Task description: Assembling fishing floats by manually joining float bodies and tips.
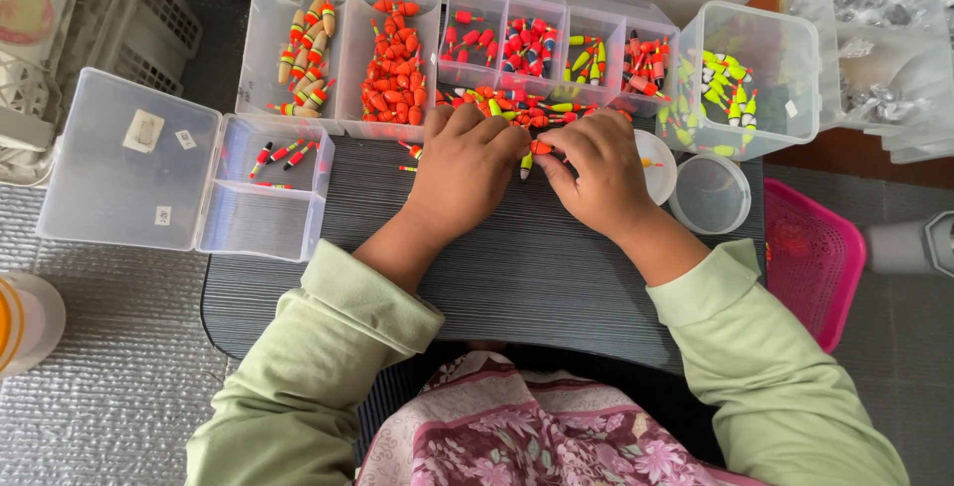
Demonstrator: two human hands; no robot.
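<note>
Single head-worn view, looking steeply down, close over the dark table

Clear glossy plastic boxes, smooth painted floats, matt ribbed dark tabletop, pink plastic basket

left hand palm-down, right hand fingers pinched

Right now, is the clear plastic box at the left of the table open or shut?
Open. The clear plastic box has its hinged lid folded flat to the left, and a few small fishing floats lie uncovered inside.
</note>
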